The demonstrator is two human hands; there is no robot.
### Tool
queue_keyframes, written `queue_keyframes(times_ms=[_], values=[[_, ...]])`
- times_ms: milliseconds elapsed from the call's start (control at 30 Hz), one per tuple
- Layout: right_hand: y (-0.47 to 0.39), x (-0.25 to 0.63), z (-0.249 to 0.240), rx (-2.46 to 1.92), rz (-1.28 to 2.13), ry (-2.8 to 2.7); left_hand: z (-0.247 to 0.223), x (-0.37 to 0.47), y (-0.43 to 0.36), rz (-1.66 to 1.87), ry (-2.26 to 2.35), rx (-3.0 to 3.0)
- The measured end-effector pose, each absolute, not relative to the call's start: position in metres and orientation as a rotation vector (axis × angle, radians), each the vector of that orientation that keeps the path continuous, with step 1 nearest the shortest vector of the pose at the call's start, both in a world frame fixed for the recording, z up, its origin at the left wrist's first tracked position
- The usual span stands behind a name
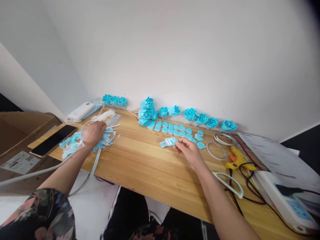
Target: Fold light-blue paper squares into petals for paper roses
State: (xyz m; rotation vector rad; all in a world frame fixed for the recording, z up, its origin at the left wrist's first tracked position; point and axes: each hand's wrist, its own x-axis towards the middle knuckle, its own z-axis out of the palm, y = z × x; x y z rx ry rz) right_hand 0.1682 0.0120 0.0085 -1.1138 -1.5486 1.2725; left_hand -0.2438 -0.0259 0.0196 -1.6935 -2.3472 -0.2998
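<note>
My right hand [189,152] is above the middle of the wooden table [135,158], with thumb and fingers pinching a small blue piece with white stripes [170,141]. Another light-blue piece [162,144] is just left of it. Over a heap of blue and white scraps [106,139] is my left hand [93,134], its fingers curled together. Whatever lies between those fingertips is hidden. Just past them are a bundle of thin grey strips [113,120] and some white cords [103,115]. Rows of cut blue petal pieces [175,132] lie beyond my right hand.
Blue fabric-like roses [190,114] line the wall. On the right are wire rings [217,151], a yellow glue gun [240,158], white-handled scissors [228,183] and a power strip [282,200] with cables. A phone [53,140], power bank [80,111] and cardboard box [15,133] are left.
</note>
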Motion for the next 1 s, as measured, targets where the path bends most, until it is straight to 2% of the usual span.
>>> queue_keyframes(times_ms=[233,467,700,833,1000], values=[[0.013,0.168,0.008,-1.122,1.290,-1.532,0.009,-0.251,-0.032,-0.230,-2.474,-1.807],[0.011,0.168,0.010,-1.127,1.283,-1.543,0.014,-0.249,-0.026,-0.424,-2.178,-1.879],[0.011,0.168,0.010,-1.102,1.285,-1.533,0.027,-0.216,-0.013,-0.448,-2.135,-1.953],[0.010,0.170,0.021,-1.088,1.266,-1.542,0.025,-0.226,-0.012,-0.381,-2.100,-2.030],[0.014,0.170,0.038,-1.104,1.235,-1.638,0.029,-0.233,-0.020,-0.521,-2.218,-1.987]])
